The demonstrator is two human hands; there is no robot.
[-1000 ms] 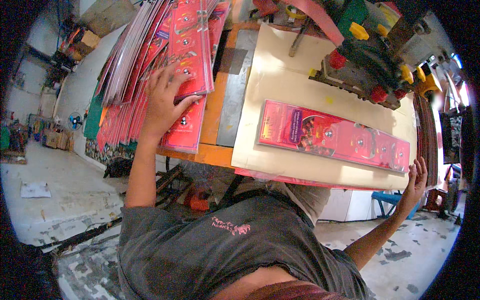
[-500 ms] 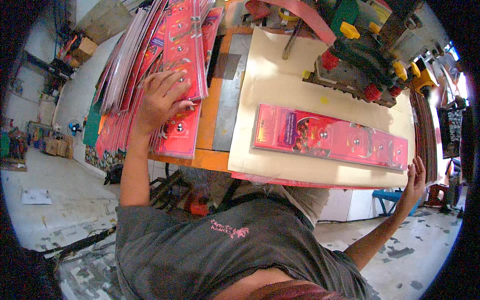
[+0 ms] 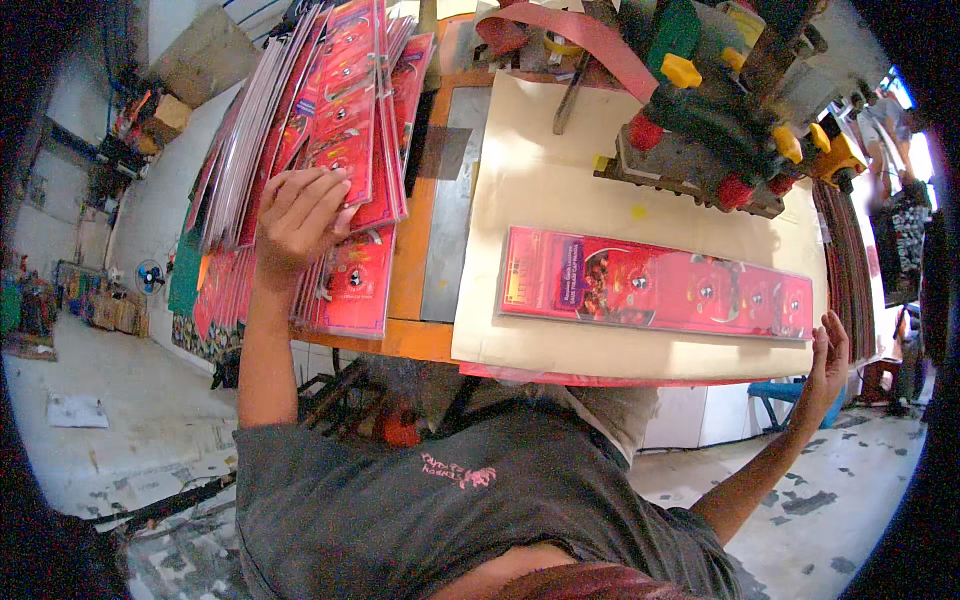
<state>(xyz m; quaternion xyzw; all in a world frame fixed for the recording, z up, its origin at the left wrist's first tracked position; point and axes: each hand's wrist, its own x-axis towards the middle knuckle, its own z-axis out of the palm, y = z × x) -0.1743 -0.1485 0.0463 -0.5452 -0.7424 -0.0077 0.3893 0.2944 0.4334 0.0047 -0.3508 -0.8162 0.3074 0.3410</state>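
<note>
A tall pile of long red printed strips (image 3: 270, 130), apparently in clear plastic sleeves, stands on the left of the table. My left hand (image 3: 300, 218) is at the near end of the top strip (image 3: 346, 110), its fingers and thumb closed on the strip's lower edge. A single red strip (image 3: 655, 285) lies flat on a cream sheet (image 3: 560, 180) in front of me. Close to the right end of that strip, at the sheet's right edge, is my right hand (image 3: 826, 362), with fingers stretched up and nothing visible in it.
A dark machine (image 3: 700, 150) with yellow and red knobs stands over the far right of the sheet. A metal rod (image 3: 571, 95) and a pink band (image 3: 590, 38) lie at the back. Brown boards (image 3: 846, 265) are stacked on the right. A grey metal strip (image 3: 450, 230) divides pile and sheet.
My left hand has closed on the end of the top strip, which has shifted away from me over the one beneath it. My right hand stays by the sheet's edge.
</note>
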